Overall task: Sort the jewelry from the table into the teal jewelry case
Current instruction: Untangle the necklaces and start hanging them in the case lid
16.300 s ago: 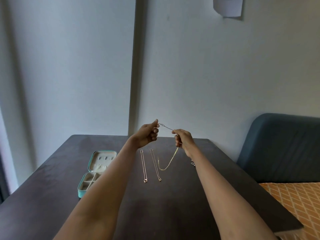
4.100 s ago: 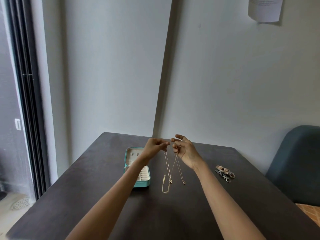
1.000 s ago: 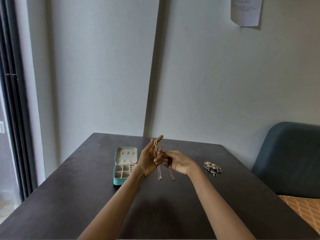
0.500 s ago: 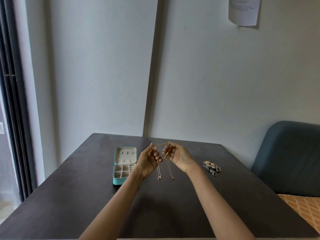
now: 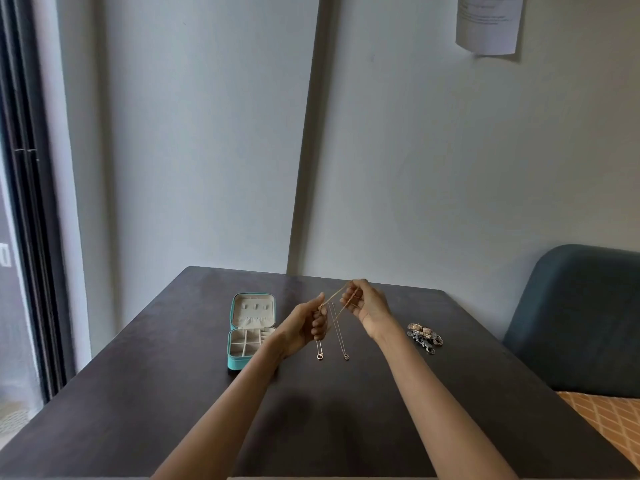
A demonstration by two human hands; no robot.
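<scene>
head view, inspected from the largest item down. the dark table carries everything. a blue-grey chair stands off its right edge, clear of the work. the teal jewelry case lies open on the table to the left of my hands, lid laid back toward the wall, divided tray nearest me; what sits in its compartments is too small to tell. a cluster of mixed jewelry lies on the table to my right, well apart from the case.

my left hand and right hand are both raised above the table centre, each pinching an end of a gold chain. the chain runs taut between them, rising from left hand to right. two pendant necklaces lie on the table beneath my hands, their long axes pointing toward me.

finding: the case lies left of the grip, and my left hand is nearer to it. nothing stands between hand and case. the risk, in my judgement, is the slack chain snagging on the necklaces below.
</scene>
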